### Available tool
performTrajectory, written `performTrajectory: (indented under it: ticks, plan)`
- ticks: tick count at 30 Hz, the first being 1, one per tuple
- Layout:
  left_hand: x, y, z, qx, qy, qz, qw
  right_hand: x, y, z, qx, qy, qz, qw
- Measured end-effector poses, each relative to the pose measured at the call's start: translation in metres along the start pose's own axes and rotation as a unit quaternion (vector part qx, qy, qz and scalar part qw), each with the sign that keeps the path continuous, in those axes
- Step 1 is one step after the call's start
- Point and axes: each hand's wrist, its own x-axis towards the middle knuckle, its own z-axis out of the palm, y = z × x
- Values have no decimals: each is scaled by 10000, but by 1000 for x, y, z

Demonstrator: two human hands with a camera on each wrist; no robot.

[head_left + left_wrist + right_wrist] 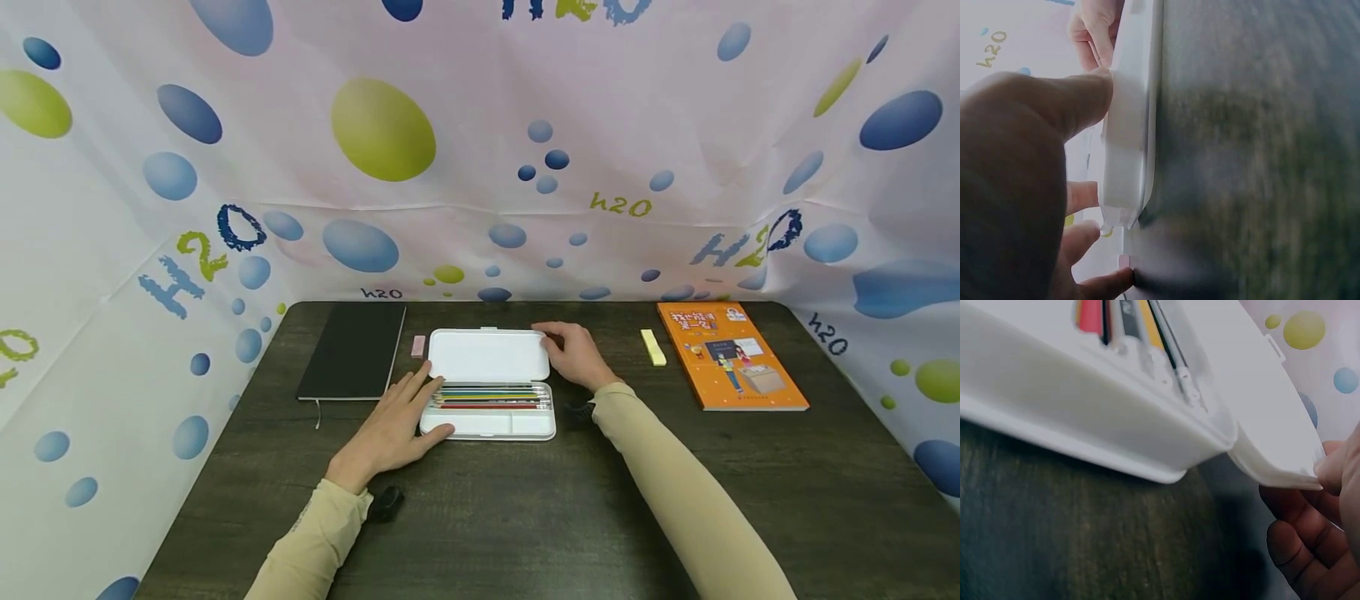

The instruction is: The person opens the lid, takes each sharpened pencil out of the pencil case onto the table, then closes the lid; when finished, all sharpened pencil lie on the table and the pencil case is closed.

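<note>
A white pencil case [472,426] lies opened out on the dark table, its lid [487,354] folded back toward the wall. Several pencils [491,397] lie side by side in its far compartment. My left hand [390,429] rests at the case's left end, fingers stretched out and thumb on the near rim. In the left wrist view, the thumb [1082,100] presses the top edge of the case's side. My right hand [576,354] pinches the lid's right edge between thumb and fingers, as the right wrist view shows, with the fingers [1310,537] curled under it.
A black notebook [352,350] lies to the left, with a pink eraser [417,347] between it and the lid. Off to the right are a yellow block [652,347] and an orange book [731,358]. A patterned cloth [465,200] hangs behind the table.
</note>
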Motion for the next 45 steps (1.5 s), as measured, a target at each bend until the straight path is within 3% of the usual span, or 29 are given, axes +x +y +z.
performTrajectory:
  ticks: [19, 33, 39, 45]
  plan:
    - [2, -1, 0, -102, 32, 36, 9999, -17, -1, -18, 14, 252, -496, 9984]
    - [2, -2, -2, -209, -17, 35, 9998, -62, -14, -26, -411, 534, -1142, 9912]
    - [2, -1, -3, -263, -11, 2, 9997, -76, -24, -15, -709, 217, -1641, 9836]
    - [3, -1, -2, -311, -9, 1, 9995, -82, -27, -7, -1625, -131, -2040, 9653]
